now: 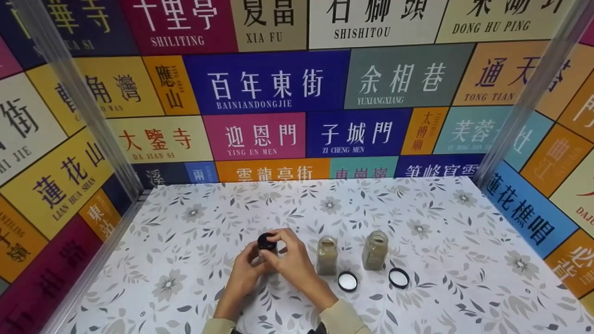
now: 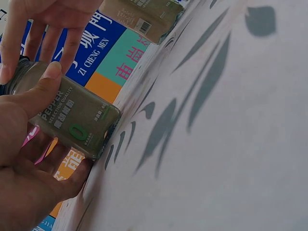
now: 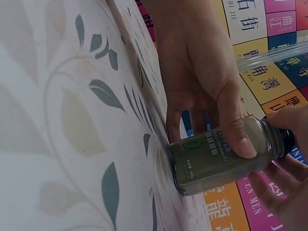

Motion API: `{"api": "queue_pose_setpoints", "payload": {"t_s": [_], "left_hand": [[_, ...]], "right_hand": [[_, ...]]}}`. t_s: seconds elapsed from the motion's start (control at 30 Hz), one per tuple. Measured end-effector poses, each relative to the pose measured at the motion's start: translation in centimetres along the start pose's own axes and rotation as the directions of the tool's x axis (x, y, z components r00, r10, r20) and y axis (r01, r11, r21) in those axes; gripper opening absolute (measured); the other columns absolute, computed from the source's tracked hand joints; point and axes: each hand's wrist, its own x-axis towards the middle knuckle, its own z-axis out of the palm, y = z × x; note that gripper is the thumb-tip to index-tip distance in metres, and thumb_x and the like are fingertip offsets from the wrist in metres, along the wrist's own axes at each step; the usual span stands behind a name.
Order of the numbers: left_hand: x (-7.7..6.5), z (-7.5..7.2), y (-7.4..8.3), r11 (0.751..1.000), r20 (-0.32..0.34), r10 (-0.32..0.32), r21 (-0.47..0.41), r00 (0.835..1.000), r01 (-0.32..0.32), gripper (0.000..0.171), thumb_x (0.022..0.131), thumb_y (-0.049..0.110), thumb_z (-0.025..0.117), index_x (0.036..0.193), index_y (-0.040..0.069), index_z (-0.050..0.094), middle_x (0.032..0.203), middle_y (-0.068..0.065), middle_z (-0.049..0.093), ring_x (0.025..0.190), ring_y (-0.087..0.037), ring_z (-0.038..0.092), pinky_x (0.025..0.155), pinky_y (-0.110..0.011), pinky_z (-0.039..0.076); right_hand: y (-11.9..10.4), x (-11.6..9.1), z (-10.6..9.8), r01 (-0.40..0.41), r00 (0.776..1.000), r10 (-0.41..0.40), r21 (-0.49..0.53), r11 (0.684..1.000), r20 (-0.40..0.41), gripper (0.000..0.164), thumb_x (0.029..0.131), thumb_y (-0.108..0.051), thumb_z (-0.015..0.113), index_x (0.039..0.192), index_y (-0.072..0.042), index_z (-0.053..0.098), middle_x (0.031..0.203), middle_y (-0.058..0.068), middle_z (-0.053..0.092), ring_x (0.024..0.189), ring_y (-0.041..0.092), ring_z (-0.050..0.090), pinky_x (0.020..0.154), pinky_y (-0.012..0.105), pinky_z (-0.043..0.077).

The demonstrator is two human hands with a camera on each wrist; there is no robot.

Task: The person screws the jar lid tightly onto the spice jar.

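Observation:
A clear glass jar of pepper powder (image 2: 86,118) stands on the flowered tabletop, its label facing me in both wrist views. My left hand (image 1: 243,276) grips the jar's body, with the thumb across the label. Around the black lid (image 1: 267,241) on top curl the fingers of my right hand (image 1: 294,262). In the head view the two hands hide most of this jar. To the right stand two uncapped glass jars holding similar powder, a nearer-left one (image 1: 327,260) and a farther-right one (image 1: 375,253).
Two black-rimmed lids with white insides, a left lid (image 1: 347,281) and a right lid (image 1: 399,278), lie in front of the uncapped jars. Panels with colourful sign lettering (image 1: 274,83) rise behind the table and at both sides. Clear corner strips (image 1: 100,106) join them.

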Motion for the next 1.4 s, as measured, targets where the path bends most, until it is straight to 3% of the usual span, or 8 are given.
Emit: {"api": "queue_pose_setpoints", "payload": {"t_s": [0.17,0.43,0.63,0.8,1.03,1.4], "left_hand": [[-0.08,0.02,0.07,0.999,-0.013,0.008,0.032,1.0,-0.007,0.052,0.086,0.009,0.076,0.133,-0.003,0.056,0.137,-0.027,0.059,0.129,-0.042,0.057,0.11,-0.046,0.049],[-0.05,0.01,0.13,1.0,-0.012,0.003,-0.009,1.0,-0.003,0.054,0.085,0.007,0.077,0.133,-0.004,0.056,0.136,-0.027,0.059,0.13,-0.042,0.056,0.111,-0.045,0.048],[0.14,0.01,0.03,1.0,-0.015,-0.003,0.0,1.0,0.003,0.053,0.085,0.004,0.075,0.133,-0.002,0.056,0.138,-0.027,0.058,0.13,-0.042,0.056,0.111,-0.045,0.048],[0.03,-0.07,0.2,1.0,-0.012,-0.026,-0.012,1.0,0.026,0.056,0.083,0.008,0.079,0.134,0.0,0.056,0.136,-0.025,0.06,0.128,-0.039,0.057,0.11,-0.044,0.049],[0.0,-0.05,0.13,1.0,0.002,-0.005,-0.02,1.0,0.005,0.054,0.084,0.008,0.078,0.132,-0.003,0.056,0.137,-0.027,0.058,0.129,-0.04,0.056,0.108,-0.037,0.051],[0.08,0.04,0.14,0.999,-0.017,-0.034,0.01,0.999,0.034,0.057,0.082,0.013,0.081,0.132,0.0,0.057,0.137,-0.025,0.059,0.129,-0.04,0.056,0.11,-0.044,0.049]], "right_hand": [[0.02,-0.05,0.17,-0.008,1.0,0.008,-0.006,1.0,-0.017,0.027,0.082,-0.018,0.081,0.101,-0.008,0.065,0.115,0.008,0.066,0.106,0.023,0.064,0.073,0.033,0.059],[0.27,-0.07,0.44,0.009,0.999,-0.01,-0.026,1.0,-0.046,0.03,0.081,-0.024,0.082,0.1,-0.008,0.064,0.113,0.009,0.064,0.103,0.023,0.064,0.073,0.036,0.06],[0.41,-0.08,0.24,0.043,0.999,-0.043,0.002,0.999,-0.024,0.019,0.086,-0.012,0.076,0.102,-0.008,0.068,0.122,0.01,0.067,0.108,0.025,0.067,0.07,0.034,0.06],[0.42,-0.1,-0.05,0.036,0.999,-0.037,0.041,0.998,0.002,0.019,0.087,-0.006,0.072,0.106,-0.006,0.069,0.126,0.011,0.07,0.11,0.028,0.068,0.069,0.038,0.061],[0.61,-0.18,0.04,0.048,0.999,-0.048,0.008,0.999,0.002,0.019,0.089,-0.018,0.075,0.105,-0.008,0.07,0.12,0.009,0.067,0.106,0.023,0.066,0.068,0.03,0.061],[0.37,-0.22,0.21,0.013,1.0,-0.013,0.01,1.0,-0.026,0.022,0.087,-0.026,0.076,0.101,-0.011,0.07,0.114,0.008,0.062,0.1,0.023,0.064,0.066,0.023,0.057]]}}
